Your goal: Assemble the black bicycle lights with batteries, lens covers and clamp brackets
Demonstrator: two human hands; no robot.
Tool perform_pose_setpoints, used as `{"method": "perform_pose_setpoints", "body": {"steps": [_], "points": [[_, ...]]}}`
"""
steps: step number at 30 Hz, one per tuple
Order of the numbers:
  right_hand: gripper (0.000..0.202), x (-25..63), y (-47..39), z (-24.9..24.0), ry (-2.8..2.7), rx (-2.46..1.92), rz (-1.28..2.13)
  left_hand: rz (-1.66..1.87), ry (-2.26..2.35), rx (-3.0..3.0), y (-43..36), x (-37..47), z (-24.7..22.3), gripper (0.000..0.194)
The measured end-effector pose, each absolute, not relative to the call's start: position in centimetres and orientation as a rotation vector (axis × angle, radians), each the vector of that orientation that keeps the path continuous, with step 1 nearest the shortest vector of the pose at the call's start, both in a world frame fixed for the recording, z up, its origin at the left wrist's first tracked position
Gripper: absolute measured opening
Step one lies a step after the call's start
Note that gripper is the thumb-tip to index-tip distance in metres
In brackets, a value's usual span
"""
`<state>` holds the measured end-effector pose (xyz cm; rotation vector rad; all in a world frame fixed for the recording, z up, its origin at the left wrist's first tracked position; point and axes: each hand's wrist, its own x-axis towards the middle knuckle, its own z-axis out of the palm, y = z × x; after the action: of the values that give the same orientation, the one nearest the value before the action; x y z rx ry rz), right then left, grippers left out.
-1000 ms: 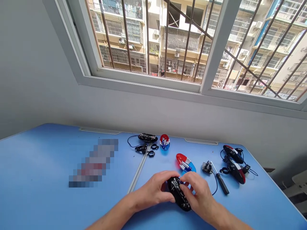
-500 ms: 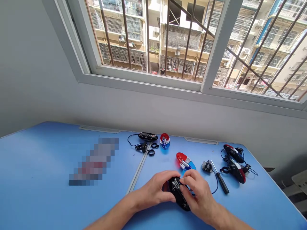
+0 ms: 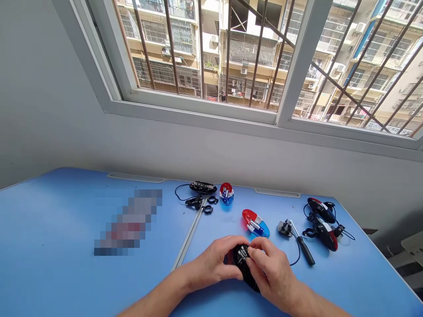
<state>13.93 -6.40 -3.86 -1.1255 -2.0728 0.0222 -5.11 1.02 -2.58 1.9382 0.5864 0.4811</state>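
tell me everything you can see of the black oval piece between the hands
The black oval piece looks like dark plastic, with small silvery parts showing near its far end. Its length slants from far left to near right, at the near side of the blue table. The left hand grips its left side; the right hand's fingertips are at the silvery parts, hiding much of its right side. Whether it touches the table is unclear.

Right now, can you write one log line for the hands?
left hand: grips black housing | right hand: touches same housing | screwdriver: lies on blue table
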Motion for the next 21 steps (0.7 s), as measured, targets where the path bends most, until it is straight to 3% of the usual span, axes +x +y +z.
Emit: {"method": "perform_pose_setpoints", "body": {"steps": [9,14,21], "points": [[0.034,13.82,-6.73,-4.44,-2.141,-1.037,-0.202,0.462,0.617,1.827,1.15,-5.18,-2.78,0.042],[0.034,13.73,-6.84,-4.00,-2.135,-1.021,-0.242,0.446,0.604,1.794,1.25,-5.22,-3.01,0.042],[0.028,14.26,-6.31,-3.83,-2.011,-1.025,0.100,0.443,0.609,1.718,1.26,-5.21,-3.11,0.042]]}}
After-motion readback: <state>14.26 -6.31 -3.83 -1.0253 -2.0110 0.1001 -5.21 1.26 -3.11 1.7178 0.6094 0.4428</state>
